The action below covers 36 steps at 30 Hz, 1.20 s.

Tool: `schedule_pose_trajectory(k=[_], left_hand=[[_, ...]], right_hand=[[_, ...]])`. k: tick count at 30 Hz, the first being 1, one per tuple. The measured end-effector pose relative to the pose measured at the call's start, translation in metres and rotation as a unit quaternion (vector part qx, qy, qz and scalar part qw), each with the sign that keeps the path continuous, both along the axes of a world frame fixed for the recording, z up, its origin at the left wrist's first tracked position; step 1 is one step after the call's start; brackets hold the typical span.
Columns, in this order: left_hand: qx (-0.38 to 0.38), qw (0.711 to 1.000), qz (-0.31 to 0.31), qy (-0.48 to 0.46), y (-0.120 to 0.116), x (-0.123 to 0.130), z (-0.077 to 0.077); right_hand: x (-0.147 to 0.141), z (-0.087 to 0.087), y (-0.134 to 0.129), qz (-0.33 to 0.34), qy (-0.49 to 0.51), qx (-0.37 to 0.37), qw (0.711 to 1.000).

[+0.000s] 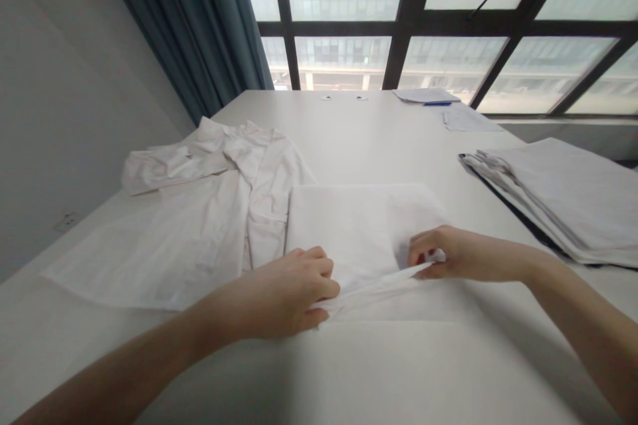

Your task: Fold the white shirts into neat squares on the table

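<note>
A flat, folded white cloth (349,219) lies in front of me, its near edge lifted into a narrow fold. At the left end of that edge, my left hand (304,289) is closed, thumb and fingers pinching the fabric. My right hand (433,252) grips the same raised edge near its right end, thumb below and fingers curled above. Between the hands the edge runs taut and slants up to the right. Whether the cloth is a garment cannot be told from what shows.
Left of the cloth a crumpled white garment with sleeves (199,212) is spread on the white table (349,139). A stack of folded white cloths (563,192) sits at the right. Papers (423,95) and a blue pen (437,104) lie at the far edge, by the window.
</note>
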<state>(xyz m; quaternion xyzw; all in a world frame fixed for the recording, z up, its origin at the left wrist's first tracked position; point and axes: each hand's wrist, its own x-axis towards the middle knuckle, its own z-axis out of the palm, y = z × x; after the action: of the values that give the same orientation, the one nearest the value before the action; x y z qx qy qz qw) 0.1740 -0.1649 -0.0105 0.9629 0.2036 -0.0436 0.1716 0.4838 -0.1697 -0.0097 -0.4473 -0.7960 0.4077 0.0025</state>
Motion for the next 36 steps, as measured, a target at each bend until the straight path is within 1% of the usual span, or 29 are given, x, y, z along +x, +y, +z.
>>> schedule_pose_trajectory(k=[3,5,8,11,14,16,20,22,24,26,30,33,36], left_hand=[[-0.008,1.0,0.002,0.002,0.001,-0.001,0.005],[-0.009,1.0,0.003,0.006,0.001,-0.001,0.006],[-0.014,1.0,0.004,0.007,0.001,0.0,0.003],[-0.021,1.0,0.004,-0.01,0.001,0.001,-0.002],[-0.023,1.0,0.002,-0.017,0.001,0.002,-0.004],[-0.026,1.0,0.005,-0.012,0.002,0.001,-0.002],[-0.036,0.999,0.015,-0.01,0.002,-0.001,0.007],[-0.037,0.999,0.018,-0.005,0.002,-0.002,0.012],[-0.031,0.999,0.02,0.003,0.0,-0.003,0.015],[-0.024,0.999,0.019,0.013,-0.002,-0.004,0.017],[-0.009,0.999,0.015,0.028,-0.007,-0.005,0.015],[-0.004,0.999,0.017,0.032,-0.009,-0.005,0.012],[-0.012,0.999,0.023,0.037,-0.009,-0.005,0.011]], right_hand=[[0.01,0.003,0.0,-0.011,-0.022,0.0,1.0],[0.018,0.004,0.0,-0.022,-0.044,0.004,0.999],[0.024,0.004,-0.001,-0.033,-0.09,-0.007,0.995],[0.023,0.006,-0.001,-0.025,-0.114,-0.018,0.993],[0.023,0.011,0.001,-0.031,-0.1,-0.012,0.994],[0.026,0.017,0.001,-0.039,-0.082,-0.001,0.996],[0.034,0.032,-0.002,-0.044,-0.054,0.03,0.997],[0.036,0.038,-0.007,-0.044,-0.042,0.025,0.998],[0.037,0.041,-0.012,-0.042,-0.035,0.008,0.998],[0.037,0.038,-0.016,-0.033,-0.044,-0.016,0.998],[0.031,0.021,-0.017,-0.001,-0.078,-0.068,0.995],[0.021,0.011,-0.015,-0.002,-0.105,-0.099,0.99],[0.012,0.008,-0.015,-0.008,-0.127,-0.137,0.982]])
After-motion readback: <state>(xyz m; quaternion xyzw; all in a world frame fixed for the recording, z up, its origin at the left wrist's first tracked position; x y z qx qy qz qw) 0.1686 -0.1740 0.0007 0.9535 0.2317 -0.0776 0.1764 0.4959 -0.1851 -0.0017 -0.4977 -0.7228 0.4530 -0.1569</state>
